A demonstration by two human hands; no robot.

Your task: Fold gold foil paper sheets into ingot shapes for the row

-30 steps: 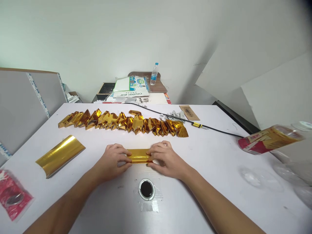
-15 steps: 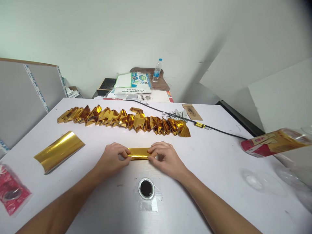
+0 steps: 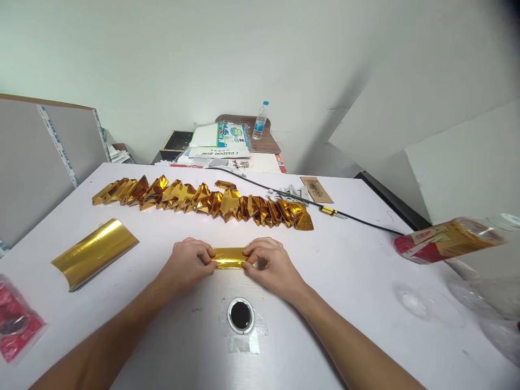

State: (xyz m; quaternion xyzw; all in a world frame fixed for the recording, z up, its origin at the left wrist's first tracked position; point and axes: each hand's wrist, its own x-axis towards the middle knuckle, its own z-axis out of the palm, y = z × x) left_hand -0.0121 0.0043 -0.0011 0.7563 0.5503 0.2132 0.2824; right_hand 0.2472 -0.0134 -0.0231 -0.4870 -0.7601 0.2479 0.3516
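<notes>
A narrow strip of gold foil paper [image 3: 229,258], folded lengthwise, lies across the table between my two hands. My left hand [image 3: 190,264] pinches its left end between thumb and fingers. At the right end, my right hand [image 3: 268,265] grips it the same way, thumb at the near edge. Beyond them stretches a long row of folded gold foil paper pieces [image 3: 199,199]. To the left rests a curved stack of gold foil paper sheets [image 3: 96,253].
A round dark hole with a metal rim [image 3: 241,316] sits nearer me. A black cable [image 3: 280,190] crosses the far side by a brown card [image 3: 317,189]. Right lies a plastic bottle with a red and yellow label [image 3: 442,241]; left, a red packet [image 3: 18,322]. A water bottle [image 3: 260,120] stands behind.
The view has shifted slightly. The foil strip appears a little flatter, with its near edge more visible. Both hands keep their hold on its ends.
</notes>
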